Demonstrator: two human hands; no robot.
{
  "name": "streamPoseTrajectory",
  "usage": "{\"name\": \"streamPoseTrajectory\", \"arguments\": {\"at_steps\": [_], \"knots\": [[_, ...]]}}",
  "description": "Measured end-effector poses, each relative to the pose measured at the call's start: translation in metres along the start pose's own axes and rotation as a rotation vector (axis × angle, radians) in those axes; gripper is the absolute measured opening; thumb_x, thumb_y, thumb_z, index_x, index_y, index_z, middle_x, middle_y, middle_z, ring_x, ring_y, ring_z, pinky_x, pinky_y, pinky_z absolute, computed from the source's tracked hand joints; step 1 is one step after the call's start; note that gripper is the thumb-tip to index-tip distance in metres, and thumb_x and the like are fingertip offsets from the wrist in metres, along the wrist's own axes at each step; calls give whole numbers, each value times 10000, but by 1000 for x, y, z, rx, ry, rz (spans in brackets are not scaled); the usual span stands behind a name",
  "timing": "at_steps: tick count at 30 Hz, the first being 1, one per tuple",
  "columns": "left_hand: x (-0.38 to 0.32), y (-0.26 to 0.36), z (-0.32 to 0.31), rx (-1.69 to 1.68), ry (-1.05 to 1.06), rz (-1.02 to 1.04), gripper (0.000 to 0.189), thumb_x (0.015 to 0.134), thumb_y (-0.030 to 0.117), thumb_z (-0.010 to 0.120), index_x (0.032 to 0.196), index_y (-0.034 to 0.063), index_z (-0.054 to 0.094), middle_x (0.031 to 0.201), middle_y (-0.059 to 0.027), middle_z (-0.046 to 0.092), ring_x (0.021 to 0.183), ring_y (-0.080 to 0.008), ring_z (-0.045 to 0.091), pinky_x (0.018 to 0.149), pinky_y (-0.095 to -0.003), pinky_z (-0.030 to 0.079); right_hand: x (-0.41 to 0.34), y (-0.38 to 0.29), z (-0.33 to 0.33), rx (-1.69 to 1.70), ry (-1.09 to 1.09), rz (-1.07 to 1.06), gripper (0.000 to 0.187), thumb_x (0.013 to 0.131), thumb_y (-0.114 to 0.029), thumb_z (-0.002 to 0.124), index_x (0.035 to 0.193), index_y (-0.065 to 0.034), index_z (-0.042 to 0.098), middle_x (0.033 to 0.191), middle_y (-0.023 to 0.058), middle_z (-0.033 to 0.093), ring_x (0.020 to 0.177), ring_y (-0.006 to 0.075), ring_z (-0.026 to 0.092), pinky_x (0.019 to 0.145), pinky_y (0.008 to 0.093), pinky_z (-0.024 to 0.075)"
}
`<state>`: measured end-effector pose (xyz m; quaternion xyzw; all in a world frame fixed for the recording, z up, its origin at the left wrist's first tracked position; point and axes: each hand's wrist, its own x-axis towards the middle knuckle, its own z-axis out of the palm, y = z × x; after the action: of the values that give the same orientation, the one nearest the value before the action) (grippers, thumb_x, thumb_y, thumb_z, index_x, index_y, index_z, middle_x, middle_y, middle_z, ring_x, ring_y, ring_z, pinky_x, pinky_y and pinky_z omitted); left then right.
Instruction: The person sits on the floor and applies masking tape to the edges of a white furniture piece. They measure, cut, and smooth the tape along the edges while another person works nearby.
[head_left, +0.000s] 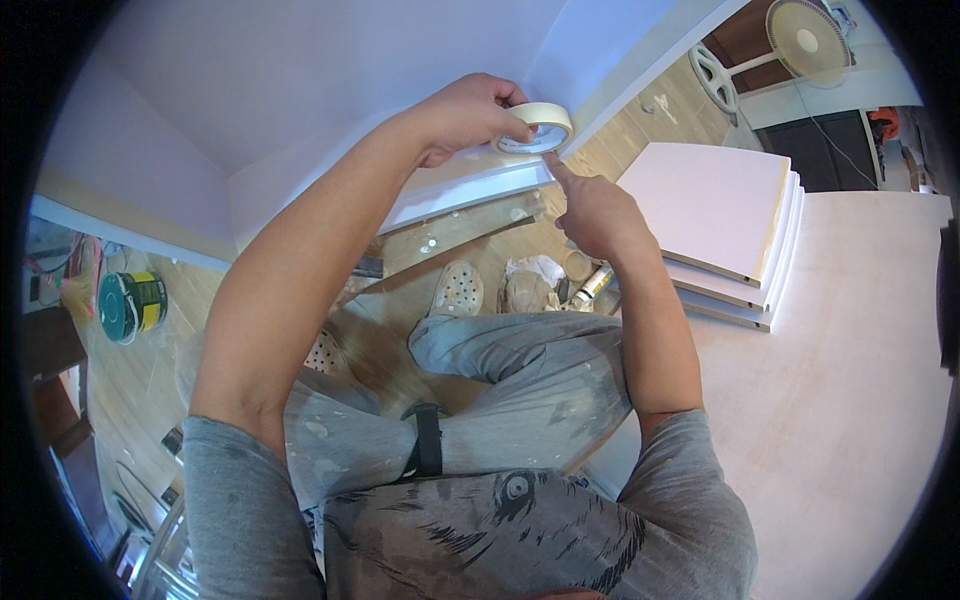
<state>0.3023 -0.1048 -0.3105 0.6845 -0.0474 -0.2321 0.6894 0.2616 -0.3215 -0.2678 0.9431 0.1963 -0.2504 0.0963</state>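
Observation:
My left hand (476, 120) grips a roll of cream masking tape (551, 114), with the thumb reaching into the ring and fingers behind it. The roll is at the right front corner of a pale painted cabinet (315, 75). Just below the roll, my right hand (600, 214) points its index finger at the cabinet's white edge; the fingertip is close to the tape's rim, and whether they touch is not clear. The other right fingers are curled, and nothing shows in them. Under the hands runs the cabinet's white lower edge (472, 196).
Stacked pale panels (712, 202) lie on a large board (825, 360) at the right. A paint-spotted plank (457, 229), a sealant tube (595, 285) and a crumpled bag (529, 285) are near my feet. A green bucket (124, 307) stands left, a fan (806, 41) at the upper right.

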Motion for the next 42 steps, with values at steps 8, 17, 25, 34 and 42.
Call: {"name": "streamPoseTrajectory", "arguments": {"at_steps": [8, 17, 25, 34, 42], "knots": [[3, 22, -3, 195, 14, 53, 348, 858, 213, 831, 1141, 45, 718, 1014, -29, 709, 921, -128, 624, 869, -287, 480, -5, -21, 19, 62, 137, -197, 842, 863, -7, 555, 1641, -94, 243, 1084, 264, 716, 968, 406, 720, 816, 500, 585], [2, 18, -5, 153, 0, 2, 317, 885, 253, 814, 1125, 77, 703, 1020, -7, 716, 943, -103, 633, 892, -291, 484, -7, -21, 10, 74, 85, -173, 860, 857, -13, 580, 1640, -216, 287, 1110, 241, 721, 995, 393, 719, 849, 501, 579], [-2, 17, -2, 119, 64, -27, 316, 897, 262, 801, 1133, 82, 692, 1033, -9, 715, 957, -110, 634, 909, -303, 488, -3, -7, 3, 28, 21, 32, 845, 860, -19, 588, 1636, -184, 300, 1084, 236, 727, 1007, 386, 721, 862, 491, 578], [-8, 22, -2, 90, 5, -28, 306, 896, 218, 807, 1131, 66, 684, 1050, -14, 714, 969, -105, 636, 912, -308, 492, -16, -48, 6, 115, 109, -272, 831, 863, -49, 609, 1628, -175, 310, 1049, 244, 724, 954, 407, 721, 824, 508, 573], [-34, 28, -7, 54, 1, 9, 312, 883, 243, 828, 1118, 97, 682, 1005, 13, 702, 935, -83, 620, 862, -297, 478, -6, -22, 10, 39, 78, -44, 893, 868, -41, 621, 1654, -228, 242, 1087, 213, 735, 990, 364, 728, 847, 475, 583]]}}
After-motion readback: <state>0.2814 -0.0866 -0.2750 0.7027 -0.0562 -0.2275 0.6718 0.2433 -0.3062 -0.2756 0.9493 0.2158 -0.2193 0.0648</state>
